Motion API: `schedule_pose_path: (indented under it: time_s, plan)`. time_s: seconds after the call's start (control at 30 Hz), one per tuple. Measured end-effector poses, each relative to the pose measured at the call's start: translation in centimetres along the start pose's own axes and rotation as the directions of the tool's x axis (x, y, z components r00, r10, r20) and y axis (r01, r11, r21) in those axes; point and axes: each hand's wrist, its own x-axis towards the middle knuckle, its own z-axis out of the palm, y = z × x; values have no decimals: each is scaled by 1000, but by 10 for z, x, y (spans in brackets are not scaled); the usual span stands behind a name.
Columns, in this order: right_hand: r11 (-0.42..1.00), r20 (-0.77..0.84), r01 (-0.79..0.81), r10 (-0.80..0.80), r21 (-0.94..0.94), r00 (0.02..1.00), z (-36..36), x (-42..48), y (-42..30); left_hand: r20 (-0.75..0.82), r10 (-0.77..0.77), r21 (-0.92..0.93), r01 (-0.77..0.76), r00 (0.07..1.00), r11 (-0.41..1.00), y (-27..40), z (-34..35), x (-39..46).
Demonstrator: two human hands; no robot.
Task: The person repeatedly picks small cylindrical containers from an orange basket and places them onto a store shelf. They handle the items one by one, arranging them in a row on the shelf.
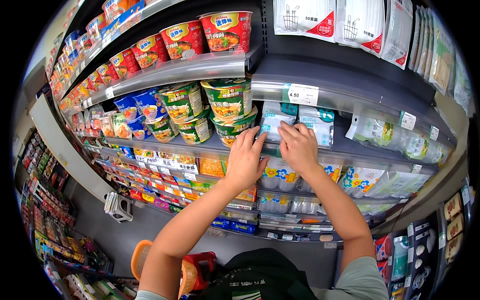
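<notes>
At a shop shelf, both my arms reach forward to a clear plastic pack with white contents [272,122]. My right hand [299,147] lays its fingertips on the pack's front right side. At the pack's lower left is my left hand [244,162], fingers spread; whether they touch it I cannot tell. A similar pack [321,131] stands just right of it, partly behind my right hand. Left of the packs, green instant noodle cups [229,99] are stacked two high, and my left fingers partly cover the lower one [228,129]. Neither hand grips anything visibly.
A clear shelf lip with a price tag [302,94] overhangs the packs. Red noodle cups [227,32] line the shelf above. Packs of plastic cups [279,174] sit below my hands. White stools [119,206] and an orange basket [189,275] are on the floor.
</notes>
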Motion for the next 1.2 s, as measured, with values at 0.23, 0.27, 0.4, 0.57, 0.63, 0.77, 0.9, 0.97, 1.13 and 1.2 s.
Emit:
schedule_pose_path:
  time_s: [0.23,0.27,0.4,0.57,0.63,0.77,0.9,0.97,1.13,1.2]
  plan:
    - [999,83,2,-5,42,997,-8,-5,-13,84,94,-55,-89,992,995,-10,6,2]
    - [999,121,5,-10,44,993,-6,-8,-13,94,95,-60,-89,991,994,-11,9,3]
    - [1000,106,-4,0,29,994,-5,-6,-13,83,103,-14,-102,991,995,-12,16,10]
    - [999,75,1,2,-34,997,3,4,-6,129,87,11,-90,988,996,-22,31,23]
    - [999,78,1,2,-43,997,4,3,-7,160,76,20,-80,984,997,-24,32,26]
    - [999,140,-26,22,23,990,-5,-6,-13,167,70,-15,-69,983,998,-9,24,15]
    - [998,15,-20,20,65,1000,-17,-9,-18,121,90,-50,-85,988,995,2,15,3]
    - [997,0,-15,15,71,1000,-16,-11,-18,109,94,-56,-88,990,995,0,16,2]
    - [994,-32,-23,26,105,999,-10,-13,-25,74,70,-67,-65,995,996,-2,14,-1]
    - [982,-71,-24,38,186,997,-8,-13,-41,36,54,-130,-49,998,990,-2,5,-9]
